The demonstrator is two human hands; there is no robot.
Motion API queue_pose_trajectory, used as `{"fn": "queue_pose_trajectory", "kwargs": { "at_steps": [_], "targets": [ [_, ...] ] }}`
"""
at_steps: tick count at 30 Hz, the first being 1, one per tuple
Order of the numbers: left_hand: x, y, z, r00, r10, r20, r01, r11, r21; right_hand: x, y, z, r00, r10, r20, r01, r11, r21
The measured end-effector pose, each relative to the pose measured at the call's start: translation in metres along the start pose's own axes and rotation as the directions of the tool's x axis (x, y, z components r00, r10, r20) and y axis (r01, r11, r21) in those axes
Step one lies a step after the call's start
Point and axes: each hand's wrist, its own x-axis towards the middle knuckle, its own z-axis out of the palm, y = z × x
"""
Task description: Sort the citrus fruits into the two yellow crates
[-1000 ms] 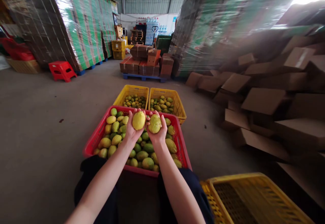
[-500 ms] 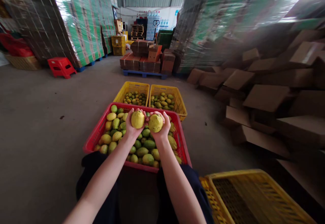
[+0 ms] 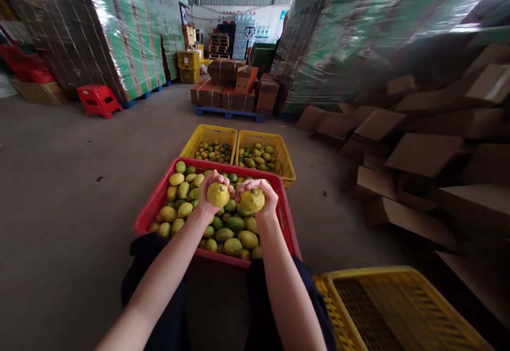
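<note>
My left hand (image 3: 204, 197) is closed round a yellow lemon (image 3: 218, 195), its stem end turned up toward me. Close beside it, my right hand (image 3: 271, 198) grips a second, greener-yellow lemon (image 3: 252, 200) with its stem end showing. Both hands are held over a red plastic crate (image 3: 153, 197), which stands in front of my knees. Many loose green and yellow lemons (image 3: 235, 223) fill that crate; my hands and forearms hide part of them.
Two yellow crates (image 3: 289, 173) with more lemons stand just beyond the red one. Another yellow crate (image 3: 370, 274) is at my lower right. Flattened cardboard boxes (image 3: 424, 154) pile up at the right. A red stool (image 3: 98, 100) and wrapped pallet stacks (image 3: 131, 32) stand at the left.
Both lemons have been turned, so their stem ends now face me more. My right hand has shifted slightly right and down, its fingers curling over its lemon. The view has moved a little.
</note>
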Motion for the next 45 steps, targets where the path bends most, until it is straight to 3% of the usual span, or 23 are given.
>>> {"fn": "queue_pose_trajectory", "kwargs": {
  "at_steps": [4, 10, 15, 23, 36, 38, 40, 45],
  "targets": [
    [0.009, 0.001, -0.002, 0.990, 0.079, -0.114, -0.102, 0.973, -0.209, 0.009, 0.004, -0.002, 0.981, 0.124, -0.148, -0.096, 0.978, 0.184],
    [0.020, -0.001, -0.012, 0.976, 0.168, -0.141, -0.201, 0.942, -0.268, 0.018, 0.016, -0.006, 0.905, 0.223, -0.361, -0.030, 0.882, 0.470],
    [0.023, -0.008, -0.016, 0.978, 0.154, -0.143, -0.186, 0.949, -0.255, 0.020, 0.022, -0.006, 0.880, 0.239, -0.411, -0.015, 0.879, 0.477],
    [0.025, -0.019, -0.017, 0.967, 0.136, -0.216, -0.183, 0.958, -0.220, 0.020, 0.025, -0.009, 0.900, 0.173, -0.401, 0.013, 0.907, 0.421],
    [0.023, -0.008, -0.018, 0.964, 0.138, -0.228, -0.196, 0.947, -0.253, 0.017, 0.027, -0.002, 0.869, 0.260, -0.420, -0.062, 0.901, 0.430],
    [0.024, -0.003, -0.020, 0.956, 0.142, -0.256, -0.208, 0.945, -0.251, 0.017, 0.031, -0.004, 0.832, 0.332, -0.444, -0.137, 0.899, 0.416],
    [0.023, 0.003, -0.022, 0.948, 0.146, -0.283, -0.221, 0.942, -0.252, 0.014, 0.040, -0.007, 0.766, 0.433, -0.475, -0.260, 0.885, 0.387],
    [0.015, 0.027, -0.024, 0.944, 0.120, -0.308, -0.216, 0.929, -0.299, -0.019, 0.079, -0.020, 0.527, 0.677, -0.513, -0.594, 0.726, 0.348]
  ]
}}
